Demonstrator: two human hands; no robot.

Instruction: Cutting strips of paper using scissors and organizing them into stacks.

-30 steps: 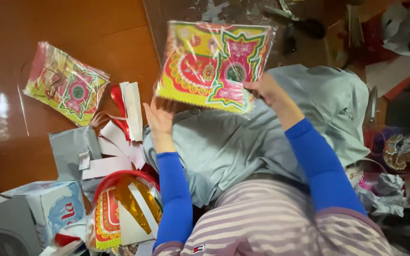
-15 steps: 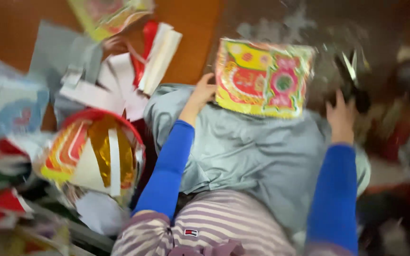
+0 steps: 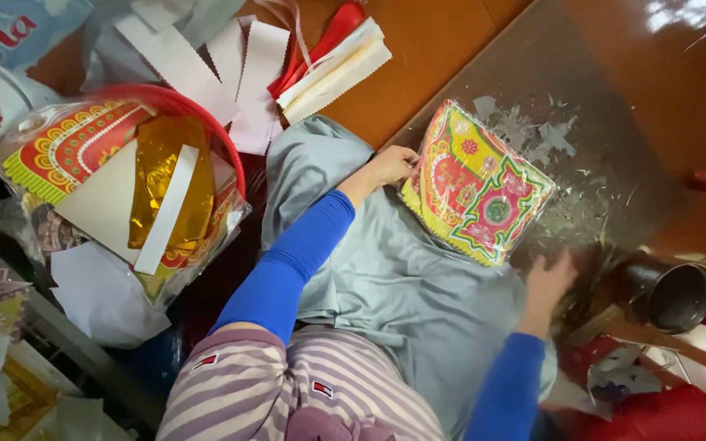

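The right hand [image 3: 547,282] hangs open, blurred, just below the packet's lower edge and apart from it. The left hand [image 3: 391,166] pinches the left edge of a plastic-wrapped colourful paper packet [image 3: 475,184], which lies tilted on the grey cloth [image 3: 386,278] over the person's lap. Farther left, a red basket [image 3: 165,102] holds gold foil and printed papers; beyond it white paper strips [image 3: 247,57] lie on the brown floor [image 3: 443,49].

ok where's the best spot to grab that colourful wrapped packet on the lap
By its free lower edge, from the person's right side. The flat wrapped packet lies tilted across the grey cloth, and the left hand already pinches its upper-left edge. The right hand sits open just below the lower corner, so thumb on top and fingers under that thin edge probably suits.
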